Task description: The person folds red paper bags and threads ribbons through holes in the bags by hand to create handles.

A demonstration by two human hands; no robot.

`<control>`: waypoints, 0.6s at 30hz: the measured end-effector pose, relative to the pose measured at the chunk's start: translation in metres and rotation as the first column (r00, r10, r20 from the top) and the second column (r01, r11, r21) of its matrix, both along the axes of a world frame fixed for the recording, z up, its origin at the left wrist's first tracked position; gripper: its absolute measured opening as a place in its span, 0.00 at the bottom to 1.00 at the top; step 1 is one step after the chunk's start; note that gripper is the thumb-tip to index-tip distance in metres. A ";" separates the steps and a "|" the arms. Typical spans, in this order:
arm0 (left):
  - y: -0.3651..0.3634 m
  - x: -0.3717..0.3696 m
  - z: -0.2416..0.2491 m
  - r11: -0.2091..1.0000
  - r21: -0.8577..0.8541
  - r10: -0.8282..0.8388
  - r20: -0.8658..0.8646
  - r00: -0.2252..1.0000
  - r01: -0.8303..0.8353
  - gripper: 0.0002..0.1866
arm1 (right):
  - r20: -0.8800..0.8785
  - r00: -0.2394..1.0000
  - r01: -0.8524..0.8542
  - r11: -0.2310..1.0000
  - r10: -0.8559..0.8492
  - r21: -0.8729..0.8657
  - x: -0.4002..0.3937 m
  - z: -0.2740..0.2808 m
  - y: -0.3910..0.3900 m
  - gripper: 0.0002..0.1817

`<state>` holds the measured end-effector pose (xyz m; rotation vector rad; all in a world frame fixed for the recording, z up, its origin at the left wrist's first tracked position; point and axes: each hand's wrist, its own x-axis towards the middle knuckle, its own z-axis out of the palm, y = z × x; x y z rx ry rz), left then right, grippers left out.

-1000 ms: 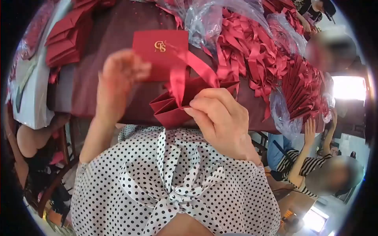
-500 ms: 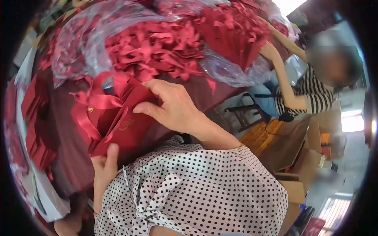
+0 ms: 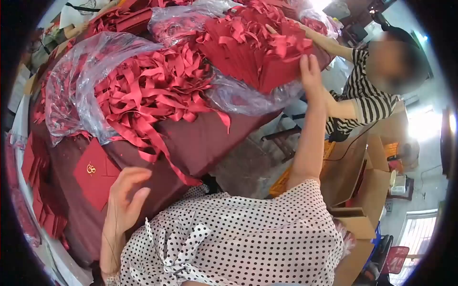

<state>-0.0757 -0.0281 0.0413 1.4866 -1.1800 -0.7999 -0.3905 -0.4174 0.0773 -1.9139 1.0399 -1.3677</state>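
Note:
My left hand (image 3: 125, 200) hangs over the near left of the table, its fingers curved and apart with nothing in them. Just beyond it a red paper bag (image 3: 93, 178) with a gold emblem lies flat on the dark red cloth. My right hand (image 3: 313, 76) is stretched far out to the upper right, fingers extended, at the right edge of a fanned row of red bags (image 3: 260, 64) with ribbon handles. Whether its fingertips touch the bags is hard to tell. A heap of red ribbons (image 3: 152, 86) spills from clear plastic (image 3: 86, 71) between my hands.
A co-worker in a striped top (image 3: 350, 105) sits at the right, one arm reaching to the bag row. Folded red bags (image 3: 43, 190) stand along the left edge. Cardboard boxes (image 3: 355, 221) are at my right, beside a yellow crate (image 3: 281, 183).
Both hands have let go of the red bag they held; a bag now lies at the left. My right hand has swung to the upper right, and the view has shifted.

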 end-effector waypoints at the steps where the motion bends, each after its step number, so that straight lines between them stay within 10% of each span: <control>1: -0.010 0.002 0.001 1.000 -0.009 0.003 -0.001 1.000 -0.003 0.14 | -0.034 0.999 -0.003 1.000 0.003 0.013 -0.008 -0.019 -0.029 0.12; 3: -0.038 0.001 0.019 0.972 0.013 -0.221 0.389 0.894 0.234 0.14 | -0.346 0.919 0.206 0.979 -0.190 0.009 -0.002 -0.032 -0.051 0.17; 4: -0.056 -0.009 0.030 0.962 -0.029 -0.233 0.436 0.869 0.273 0.15 | -0.107 0.994 -0.006 0.996 -0.003 -0.086 0.008 -0.043 -0.045 0.27; 6: -0.094 -0.022 0.039 0.919 -0.060 -0.309 0.506 0.805 0.391 0.14 | -0.226 0.912 0.239 0.892 -0.342 -0.385 0.001 -0.093 -0.076 0.34; 15: -0.273 -0.104 0.021 0.698 -0.131 0.084 0.991 0.101 0.704 0.27 | -0.282 0.953 0.096 0.994 -0.107 -0.054 0.026 -0.111 -0.027 0.40; 18: -0.318 -0.101 0.008 0.779 -0.144 0.112 0.990 0.090 0.610 0.27 | -0.342 0.935 0.072 0.995 -0.091 -0.069 0.040 -0.113 -0.049 0.41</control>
